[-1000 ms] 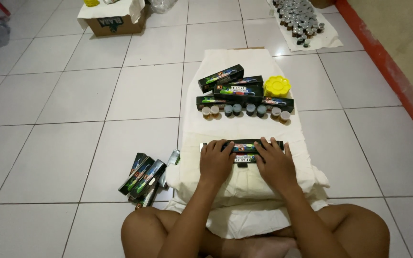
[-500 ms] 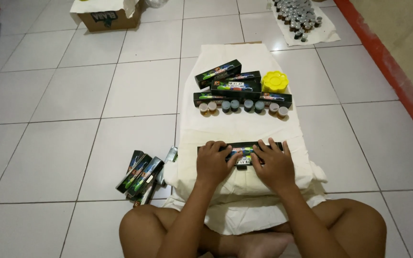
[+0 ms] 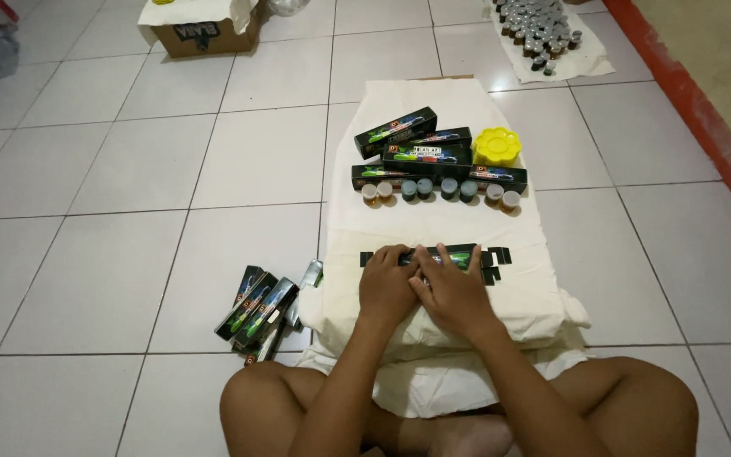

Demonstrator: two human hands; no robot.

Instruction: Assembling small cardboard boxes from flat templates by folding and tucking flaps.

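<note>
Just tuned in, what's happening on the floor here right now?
A person sits cross-legged on a tiled floor, with the left hand and right hand both pressed on a flat black carton lying on a white cloth. Farther up the cloth sit stacked black boxes, a row of small jars and a yellow palette. More flat cartons lie on the tiles beside the left knee.

Cardboard box, yellow palette
</note>
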